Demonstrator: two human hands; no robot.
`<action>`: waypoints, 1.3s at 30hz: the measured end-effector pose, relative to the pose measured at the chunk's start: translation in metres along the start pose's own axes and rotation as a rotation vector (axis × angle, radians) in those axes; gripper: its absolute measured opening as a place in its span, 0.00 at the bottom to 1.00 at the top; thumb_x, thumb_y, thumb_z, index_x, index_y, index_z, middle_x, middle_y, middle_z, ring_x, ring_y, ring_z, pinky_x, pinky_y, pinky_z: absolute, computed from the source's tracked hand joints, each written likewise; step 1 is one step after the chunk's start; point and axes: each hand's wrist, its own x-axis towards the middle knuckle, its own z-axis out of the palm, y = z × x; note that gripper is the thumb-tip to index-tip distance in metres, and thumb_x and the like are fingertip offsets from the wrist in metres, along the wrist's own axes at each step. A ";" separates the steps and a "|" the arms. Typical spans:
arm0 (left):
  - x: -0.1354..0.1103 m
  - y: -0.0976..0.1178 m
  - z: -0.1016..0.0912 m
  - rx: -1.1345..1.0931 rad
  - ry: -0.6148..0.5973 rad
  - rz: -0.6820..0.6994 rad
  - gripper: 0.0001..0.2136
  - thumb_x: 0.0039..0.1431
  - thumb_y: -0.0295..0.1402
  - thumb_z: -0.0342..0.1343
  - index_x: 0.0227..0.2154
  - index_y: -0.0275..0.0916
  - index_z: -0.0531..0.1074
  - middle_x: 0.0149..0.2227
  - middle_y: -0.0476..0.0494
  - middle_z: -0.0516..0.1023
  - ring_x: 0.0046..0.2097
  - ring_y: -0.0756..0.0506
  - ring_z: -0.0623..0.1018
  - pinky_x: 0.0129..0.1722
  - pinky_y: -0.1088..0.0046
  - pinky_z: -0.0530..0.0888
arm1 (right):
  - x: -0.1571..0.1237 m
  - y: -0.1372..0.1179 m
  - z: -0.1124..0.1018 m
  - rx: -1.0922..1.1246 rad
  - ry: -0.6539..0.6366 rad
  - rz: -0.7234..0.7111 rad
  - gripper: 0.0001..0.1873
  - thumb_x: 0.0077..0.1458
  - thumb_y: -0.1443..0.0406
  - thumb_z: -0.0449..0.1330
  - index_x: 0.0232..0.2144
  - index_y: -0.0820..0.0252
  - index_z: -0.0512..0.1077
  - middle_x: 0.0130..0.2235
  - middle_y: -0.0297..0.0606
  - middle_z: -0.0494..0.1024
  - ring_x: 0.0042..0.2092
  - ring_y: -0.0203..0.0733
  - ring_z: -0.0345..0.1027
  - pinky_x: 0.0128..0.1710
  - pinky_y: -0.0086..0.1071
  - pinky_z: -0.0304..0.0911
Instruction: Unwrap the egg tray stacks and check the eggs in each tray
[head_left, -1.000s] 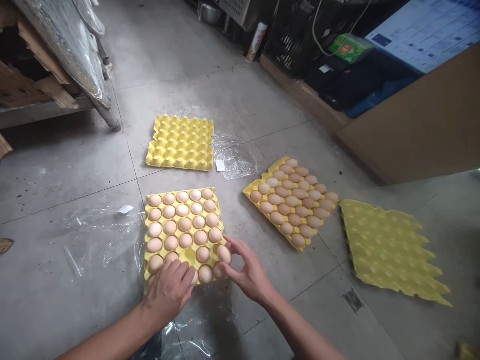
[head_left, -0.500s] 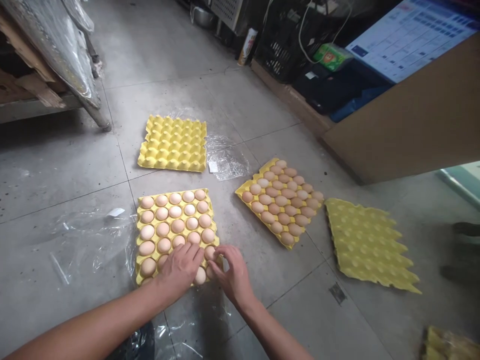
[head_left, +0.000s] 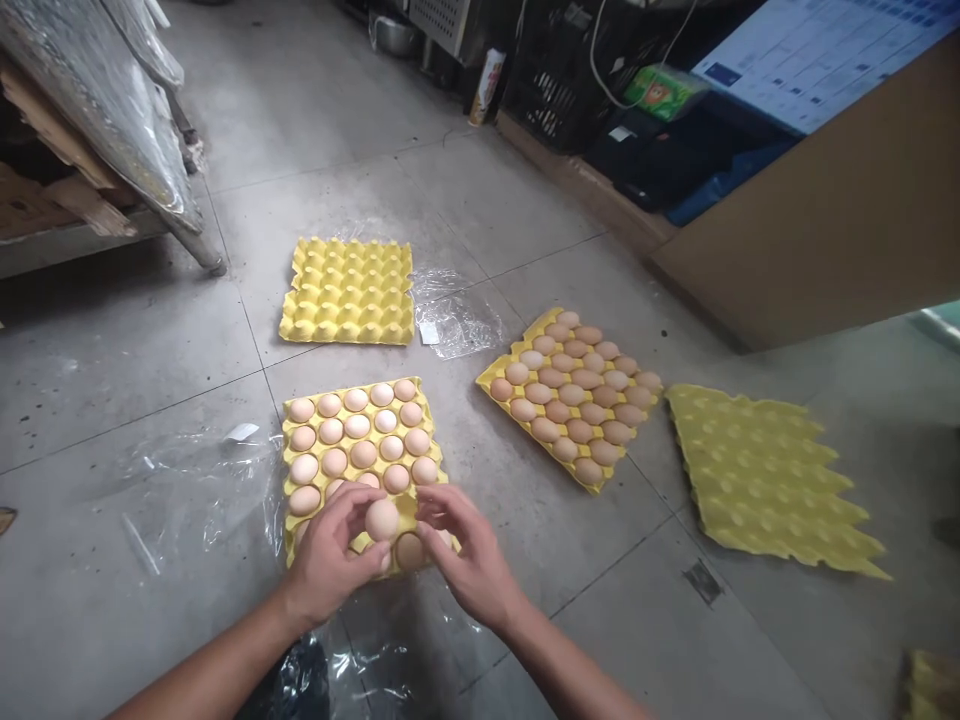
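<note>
A yellow egg tray (head_left: 291,440) full of pale eggs lies on the grey floor right in front of me. My left hand (head_left: 326,555) holds one egg (head_left: 382,519) between thumb and fingers, lifted just above the tray's near row. My right hand (head_left: 465,555) hovers over the tray's near right corner, its fingers curled close to that egg and to the eggs below; I cannot tell whether it grips one.
A second full tray (head_left: 495,375) lies to the right. An empty tray (head_left: 349,292) lies farther off, another empty one (head_left: 772,480) at the right. Clear plastic film (head_left: 187,480) covers the floor at left. A brown board (head_left: 817,220) and crates stand at back right.
My left hand has lifted an egg out of the near row. My right hand has stayed at the tray's near right corner. The view has shifted slightly.
</note>
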 end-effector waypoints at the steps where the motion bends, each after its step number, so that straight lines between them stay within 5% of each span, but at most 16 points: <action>1: -0.002 0.003 0.001 0.007 -0.002 0.012 0.19 0.58 0.30 0.64 0.53 0.44 0.73 0.57 0.40 0.74 0.60 0.38 0.77 0.61 0.59 0.77 | 0.000 -0.007 0.005 0.052 -0.063 0.010 0.18 0.64 0.60 0.62 0.56 0.49 0.73 0.55 0.42 0.77 0.49 0.45 0.75 0.49 0.42 0.76; 4: -0.007 0.010 0.001 0.243 -0.033 0.067 0.23 0.56 0.29 0.65 0.55 0.48 0.73 0.56 0.43 0.78 0.59 0.39 0.77 0.61 0.59 0.76 | 0.000 -0.014 0.018 0.106 -0.131 0.027 0.24 0.61 0.59 0.67 0.59 0.46 0.73 0.56 0.41 0.77 0.54 0.48 0.74 0.50 0.41 0.77; 8: -0.009 0.002 -0.021 0.612 -0.081 0.120 0.22 0.66 0.31 0.56 0.62 0.51 0.69 0.61 0.44 0.76 0.63 0.41 0.75 0.64 0.58 0.73 | 0.001 0.005 0.024 -0.094 -0.039 0.006 0.19 0.62 0.63 0.65 0.55 0.50 0.74 0.54 0.42 0.78 0.52 0.48 0.75 0.48 0.42 0.78; 14: -0.023 -0.028 -0.069 1.143 0.058 0.157 0.09 0.70 0.34 0.53 0.46 0.43 0.76 0.43 0.42 0.79 0.46 0.39 0.78 0.50 0.58 0.77 | 0.008 0.031 0.028 -0.633 -0.031 -0.102 0.13 0.57 0.69 0.67 0.45 0.57 0.74 0.45 0.41 0.80 0.50 0.56 0.70 0.51 0.52 0.72; 20: -0.040 -0.025 -0.062 1.276 0.083 0.078 0.11 0.69 0.38 0.54 0.49 0.43 0.75 0.45 0.40 0.76 0.43 0.41 0.80 0.41 0.63 0.76 | 0.009 0.033 0.042 -0.815 0.011 -0.160 0.08 0.62 0.69 0.61 0.44 0.56 0.74 0.46 0.46 0.78 0.49 0.57 0.68 0.48 0.51 0.71; 24: -0.045 -0.026 -0.059 1.125 0.096 -0.013 0.12 0.68 0.37 0.55 0.52 0.43 0.73 0.45 0.42 0.76 0.41 0.42 0.81 0.37 0.66 0.76 | 0.007 0.024 0.052 -0.870 0.030 -0.175 0.13 0.62 0.69 0.60 0.48 0.57 0.74 0.47 0.48 0.76 0.49 0.59 0.67 0.47 0.51 0.70; 29: -0.047 -0.029 -0.072 0.724 0.165 -0.139 0.12 0.59 0.32 0.60 0.46 0.44 0.77 0.48 0.44 0.78 0.45 0.42 0.81 0.47 0.62 0.78 | 0.010 0.015 0.092 -0.815 -0.117 -0.224 0.09 0.61 0.69 0.61 0.44 0.55 0.74 0.42 0.42 0.77 0.42 0.52 0.70 0.43 0.45 0.70; 34: -0.053 -0.026 -0.091 -0.134 0.268 -0.399 0.14 0.60 0.37 0.63 0.48 0.39 0.79 0.49 0.40 0.82 0.52 0.41 0.80 0.53 0.64 0.77 | 0.023 0.017 0.129 -0.940 -0.129 -0.274 0.11 0.58 0.74 0.58 0.41 0.56 0.72 0.41 0.44 0.76 0.39 0.50 0.70 0.40 0.44 0.70; 39: -0.061 -0.014 -0.101 -0.736 0.266 -0.449 0.19 0.64 0.38 0.56 0.54 0.36 0.78 0.47 0.39 0.82 0.42 0.43 0.81 0.43 0.66 0.78 | 0.030 0.025 0.136 -0.828 -0.139 -0.274 0.17 0.53 0.79 0.56 0.41 0.56 0.70 0.45 0.45 0.75 0.42 0.48 0.70 0.43 0.41 0.71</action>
